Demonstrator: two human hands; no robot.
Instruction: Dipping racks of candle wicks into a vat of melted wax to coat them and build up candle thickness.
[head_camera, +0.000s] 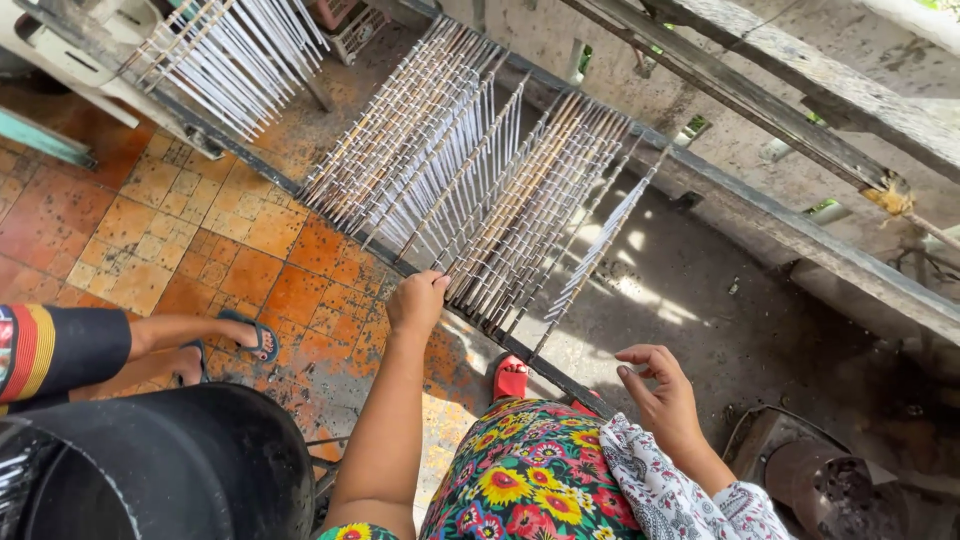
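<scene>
Daylight is strong and even, entering from the upper right, with dappled sun patches on the grey concrete floor (650, 290) and a bright patch on the orange tiled floor (200, 230) near the bottom centre. The white sticks (240, 60) at upper left show mild glare, while the black tub (170, 470) at lower left and the rusty metal pot (830, 485) at lower right sit in deep shadow with little detail. Focus is sharp across the centre; wide-angle distortion bends the wooden beams (780, 110) toward the frame edges.
</scene>
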